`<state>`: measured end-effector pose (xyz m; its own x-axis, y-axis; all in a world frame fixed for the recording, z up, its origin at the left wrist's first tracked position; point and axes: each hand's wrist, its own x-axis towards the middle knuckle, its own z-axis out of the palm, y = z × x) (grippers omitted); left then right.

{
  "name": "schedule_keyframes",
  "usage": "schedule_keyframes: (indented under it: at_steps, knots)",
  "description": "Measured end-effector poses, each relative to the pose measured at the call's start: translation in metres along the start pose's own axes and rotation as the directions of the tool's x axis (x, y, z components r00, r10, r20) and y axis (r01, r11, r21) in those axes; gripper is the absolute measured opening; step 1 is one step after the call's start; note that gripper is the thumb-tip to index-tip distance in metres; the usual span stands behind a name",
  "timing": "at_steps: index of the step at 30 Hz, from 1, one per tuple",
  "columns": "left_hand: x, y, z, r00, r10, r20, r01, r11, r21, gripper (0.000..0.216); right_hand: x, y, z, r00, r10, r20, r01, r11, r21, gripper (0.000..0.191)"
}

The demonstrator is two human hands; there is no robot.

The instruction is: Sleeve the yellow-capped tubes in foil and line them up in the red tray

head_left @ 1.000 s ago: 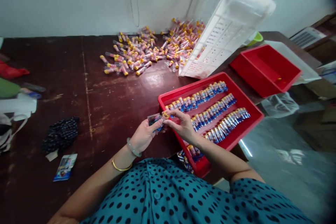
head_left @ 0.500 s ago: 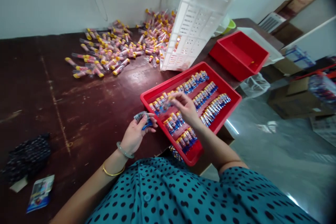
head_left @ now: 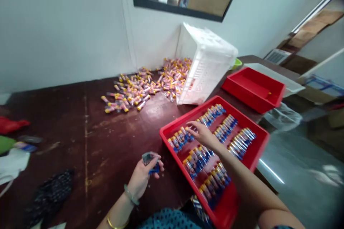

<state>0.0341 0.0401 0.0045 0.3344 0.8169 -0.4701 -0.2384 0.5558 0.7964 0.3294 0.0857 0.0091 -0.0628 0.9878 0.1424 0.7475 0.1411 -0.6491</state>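
My left hand (head_left: 147,170) is closed round a few small clear-and-blue plastic packets (head_left: 151,161), just left of the red tray (head_left: 172,152). Over that tray, my right hand (head_left: 200,134) has its fingers bent and pinched at the farthest row; blur hides what lies between the fingertips. Beneath them runs a row of small yellow-capped tubes in blue packets (head_left: 178,139). More rows of these packets (head_left: 199,159) fill the tray, standing side by side.
Loose yellow-capped tubes (head_left: 134,89) lie heaped against the wall. A white plastic basket (head_left: 206,68) stands tipped on its side beside them. Behind the tray is another red bin (head_left: 252,89). Dark cloth (head_left: 51,193) lies on the table at left.
My view has tilted up and turned, so the window now shows and the tray sits lower right. My right hand has shifted slightly along the far row. My left hand still holds its packets.
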Motion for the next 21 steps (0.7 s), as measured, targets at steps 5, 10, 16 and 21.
schedule_keyframes:
  at_steps: [5, 10, 16, 21]
  knots:
    - [0.001, 0.015, -0.026, 0.991, 0.015, -0.133, -0.028, 0.995, -0.091, 0.037, 0.139, -0.068, 0.071, 0.932, -0.304, 0.198, 0.323, 0.944, -0.074, 0.020]
    - [-0.009, 0.016, -0.054, 0.983, -0.002, -0.182, -0.019, 0.993, -0.116, 0.034, 0.224, -0.117, 0.143, 0.875, -0.391, 0.285, 0.435, 0.893, -0.113, 0.023]
    - [-0.019, 0.013, -0.089, 0.934, 0.126, -0.336, -0.135, 0.991, -0.006, 0.040, 0.210, -0.130, 0.145, 0.854, -0.408, 0.321, 0.449, 0.892, -0.061, 0.026]
    - [-0.010, 0.020, -0.074, 0.918, 0.148, -0.368, -0.205, 0.971, -0.123, 0.038, 0.123, -0.125, 0.123, 0.778, -0.486, 0.398, 0.425, 0.874, 0.236, 0.014]
